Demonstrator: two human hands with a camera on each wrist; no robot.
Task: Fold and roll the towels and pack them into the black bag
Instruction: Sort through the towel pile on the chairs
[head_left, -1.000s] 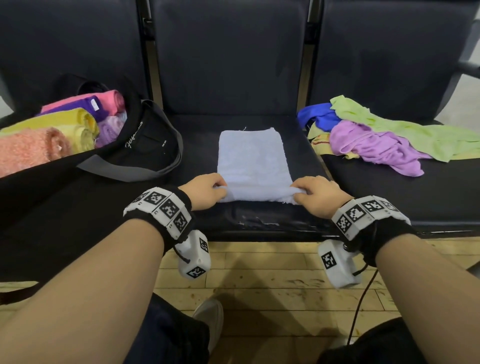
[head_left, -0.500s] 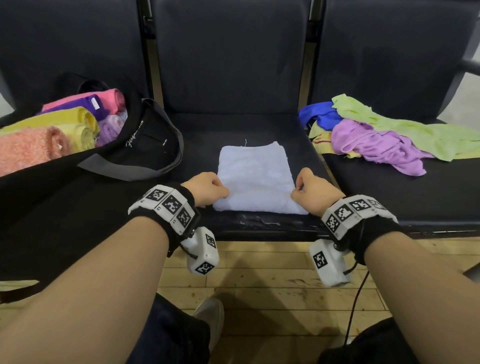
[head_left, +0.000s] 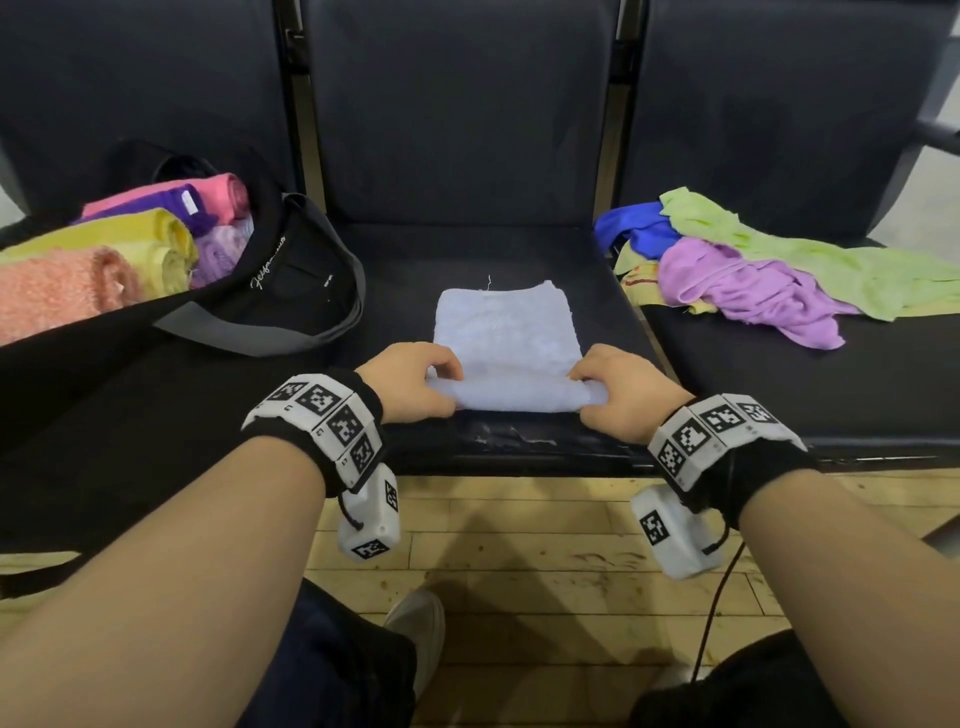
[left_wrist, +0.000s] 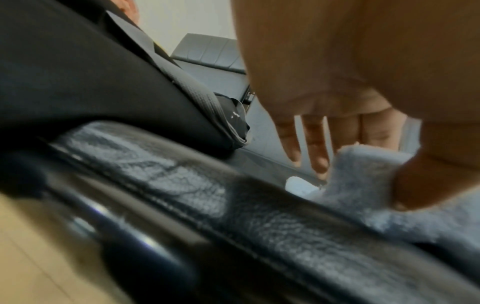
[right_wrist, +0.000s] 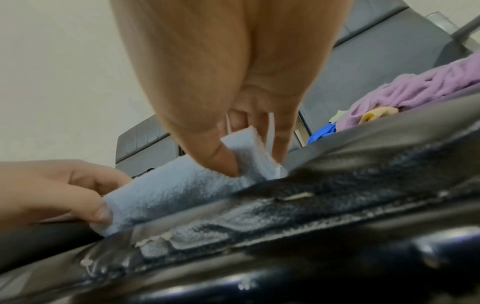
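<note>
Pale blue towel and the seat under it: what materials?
Towel: soft terry-like cloth, fuzzy nap showing in the wrist views. Seat: probably faux leather, dark with a slight sheen; grained, and cracked and peeling along its front edge.

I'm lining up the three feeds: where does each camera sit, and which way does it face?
Head: on the head, looking down and forward at the seat; both forearms, left hand and right hand show.
Left wrist: under the left wrist, looking along the fingers past the bag.
Right wrist: under the right wrist, facing its thumb.
Shared: all three see the pale blue towel.
</note>
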